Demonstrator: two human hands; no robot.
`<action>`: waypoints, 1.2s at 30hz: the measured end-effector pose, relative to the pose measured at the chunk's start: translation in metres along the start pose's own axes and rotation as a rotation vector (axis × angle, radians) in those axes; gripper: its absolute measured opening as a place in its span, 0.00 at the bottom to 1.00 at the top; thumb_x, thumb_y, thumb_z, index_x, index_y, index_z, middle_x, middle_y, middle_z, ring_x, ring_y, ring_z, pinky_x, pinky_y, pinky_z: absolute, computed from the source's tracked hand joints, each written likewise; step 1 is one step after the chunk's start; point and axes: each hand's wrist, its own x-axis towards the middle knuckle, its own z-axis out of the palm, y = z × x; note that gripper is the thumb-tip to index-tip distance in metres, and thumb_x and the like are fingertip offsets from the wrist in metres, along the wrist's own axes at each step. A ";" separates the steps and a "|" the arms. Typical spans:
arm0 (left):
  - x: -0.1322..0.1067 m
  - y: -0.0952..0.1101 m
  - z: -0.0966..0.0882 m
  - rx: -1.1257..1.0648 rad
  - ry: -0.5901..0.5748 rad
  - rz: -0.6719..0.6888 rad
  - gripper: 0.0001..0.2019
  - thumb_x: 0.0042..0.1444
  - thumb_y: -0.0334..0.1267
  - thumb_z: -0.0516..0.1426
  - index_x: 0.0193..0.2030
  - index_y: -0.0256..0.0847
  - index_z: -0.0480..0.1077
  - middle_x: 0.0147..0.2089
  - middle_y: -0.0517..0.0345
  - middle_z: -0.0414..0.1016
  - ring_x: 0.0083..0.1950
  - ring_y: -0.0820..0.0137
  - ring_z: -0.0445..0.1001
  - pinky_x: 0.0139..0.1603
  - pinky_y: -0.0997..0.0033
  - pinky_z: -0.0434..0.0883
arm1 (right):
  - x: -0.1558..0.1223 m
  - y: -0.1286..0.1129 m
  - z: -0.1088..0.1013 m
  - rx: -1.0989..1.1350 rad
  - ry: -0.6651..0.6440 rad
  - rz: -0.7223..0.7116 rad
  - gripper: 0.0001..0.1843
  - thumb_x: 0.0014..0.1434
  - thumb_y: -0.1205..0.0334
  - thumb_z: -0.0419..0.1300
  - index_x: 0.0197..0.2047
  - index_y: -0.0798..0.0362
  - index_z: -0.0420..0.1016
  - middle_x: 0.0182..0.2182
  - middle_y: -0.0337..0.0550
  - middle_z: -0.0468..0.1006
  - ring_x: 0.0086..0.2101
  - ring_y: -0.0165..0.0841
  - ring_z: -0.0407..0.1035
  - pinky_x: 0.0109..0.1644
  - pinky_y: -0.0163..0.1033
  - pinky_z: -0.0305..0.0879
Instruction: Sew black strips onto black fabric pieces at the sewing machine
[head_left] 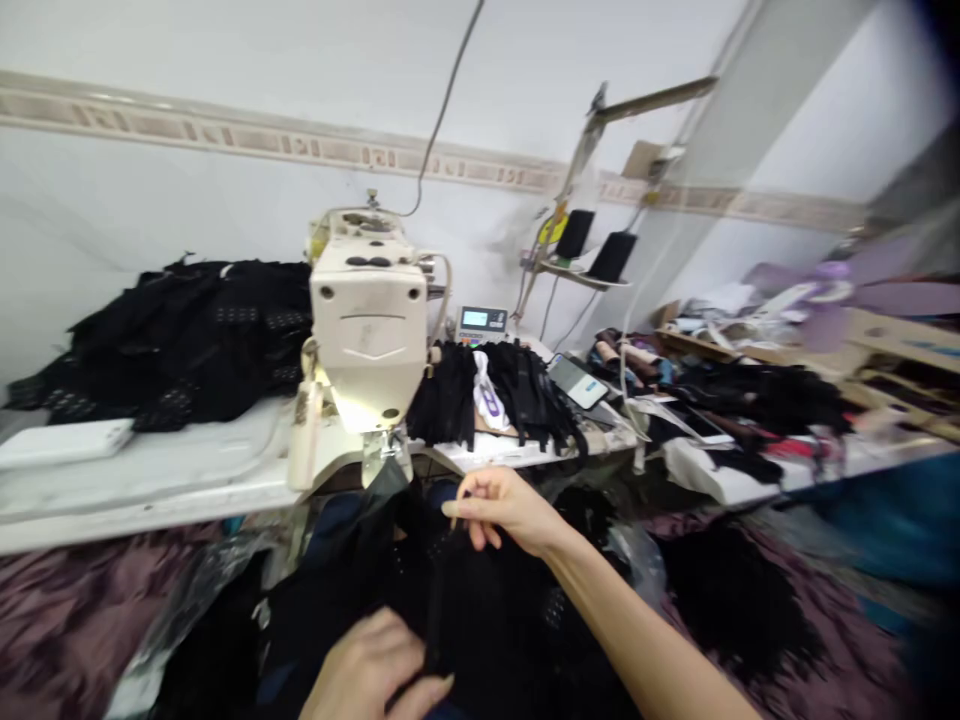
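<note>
Between my two hands a narrow black fabric strip (436,605) runs over black cloth (502,620) gathered in front of me. My right hand (499,508) pinches the strip's upper end between thumb and fingertips. Lower down, my left hand (375,665), slightly blurred, is curled round the strip's lower end. The cloth has small rows of pale dots and rises to a sewing machine (369,340), whose lit needle area is just ahead of my hands. Cloth hides what lies under my fingers.
A heap of black garments (187,335) lies left of the machine, behind a white box (67,442). Right of it are black strips (517,390), a phone (577,382) and a thread stand (581,270) with black cones. A cluttered table (757,475) stands further right.
</note>
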 end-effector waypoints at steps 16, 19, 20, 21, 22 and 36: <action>0.066 -0.029 -0.023 0.813 0.495 -0.071 0.15 0.71 0.32 0.61 0.62 0.35 0.75 0.57 0.42 0.81 0.60 0.52 0.77 0.62 0.51 0.72 | -0.016 0.044 0.071 0.029 -0.332 0.201 0.23 0.51 0.42 0.80 0.32 0.56 0.86 0.21 0.38 0.80 0.17 0.26 0.70 0.19 0.28 0.58; 0.062 -0.039 -0.033 0.720 0.492 0.040 0.16 0.69 0.32 0.63 0.62 0.34 0.75 0.55 0.42 0.81 0.59 0.54 0.77 0.63 0.52 0.74 | -0.014 0.023 0.068 0.022 -0.207 0.090 0.22 0.55 0.43 0.78 0.33 0.56 0.86 0.17 0.36 0.76 0.15 0.26 0.67 0.20 0.30 0.56; 0.061 -0.042 -0.035 0.698 0.483 0.077 0.16 0.69 0.32 0.63 0.62 0.34 0.74 0.55 0.41 0.81 0.60 0.54 0.77 0.63 0.52 0.74 | -0.011 0.015 0.067 0.016 -0.124 0.033 0.21 0.56 0.44 0.78 0.33 0.55 0.86 0.16 0.35 0.74 0.15 0.26 0.65 0.20 0.31 0.55; 0.060 -0.045 -0.037 0.683 0.471 0.106 0.16 0.69 0.32 0.62 0.62 0.34 0.74 0.55 0.41 0.81 0.60 0.54 0.77 0.64 0.52 0.74 | -0.005 0.007 0.064 0.010 -0.033 -0.027 0.21 0.56 0.44 0.77 0.33 0.55 0.86 0.15 0.35 0.73 0.15 0.26 0.64 0.20 0.31 0.54; 0.059 -0.048 -0.038 0.671 0.458 0.123 0.17 0.70 0.33 0.62 0.63 0.33 0.73 0.56 0.41 0.81 0.61 0.54 0.77 0.65 0.51 0.74 | 0.001 0.000 0.062 0.004 0.056 -0.083 0.20 0.57 0.44 0.77 0.34 0.54 0.86 0.16 0.34 0.73 0.16 0.26 0.63 0.21 0.32 0.54; 0.060 -0.050 -0.041 0.633 0.433 0.152 0.21 0.67 0.20 0.59 0.65 0.32 0.74 0.59 0.41 0.81 0.63 0.54 0.75 0.65 0.51 0.74 | 0.066 -0.003 0.064 0.051 0.415 -0.229 0.22 0.52 0.42 0.78 0.35 0.51 0.81 0.29 0.39 0.79 0.28 0.32 0.69 0.31 0.36 0.66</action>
